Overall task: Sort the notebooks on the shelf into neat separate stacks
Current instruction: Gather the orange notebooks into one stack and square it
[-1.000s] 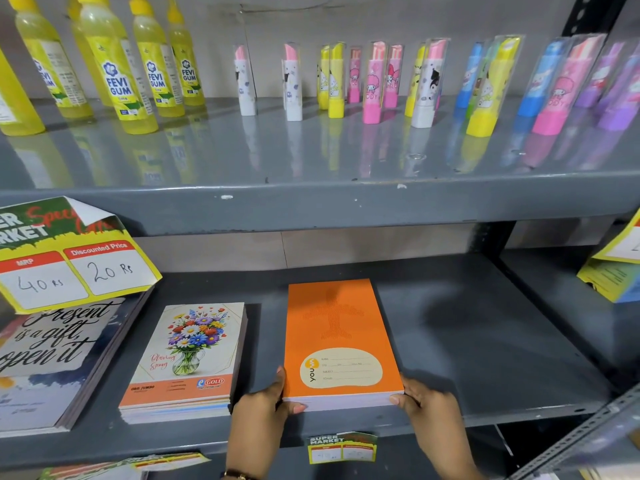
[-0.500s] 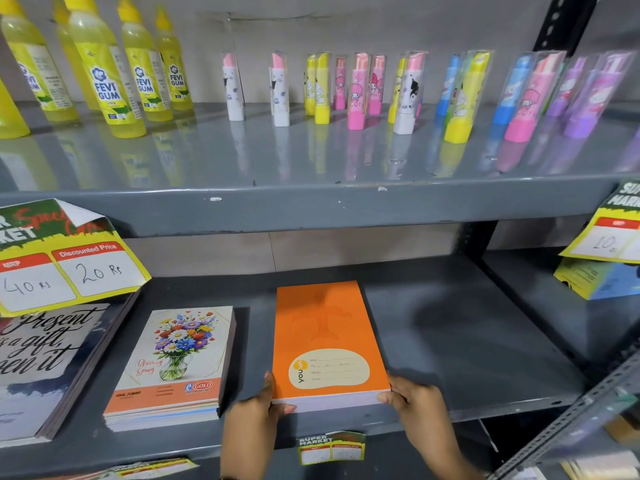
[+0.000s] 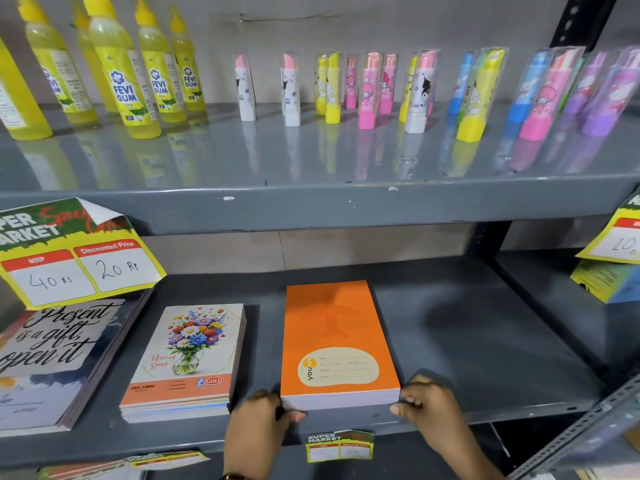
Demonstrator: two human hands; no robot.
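An orange notebook stack lies flat on the lower grey shelf, squared to the front edge. My left hand presses its front left corner, thumb along the front edge. My right hand touches the front right corner with curled fingers. Left of it sits a floral-cover notebook stack, apart from the orange one. At the far left lies a larger stack with a "Present is a gift, open it" cover.
A price sign hangs over the far-left stack. The upper shelf carries yellow gum bottles and several coloured eraser tubes. A small price tag sticks to the shelf front. Another shelf unit with a blue-yellow pack stands at right.
Both hands stay at the orange stack's front corners; the left thumb has slid off the cover onto the front edge. The view has shifted slightly.
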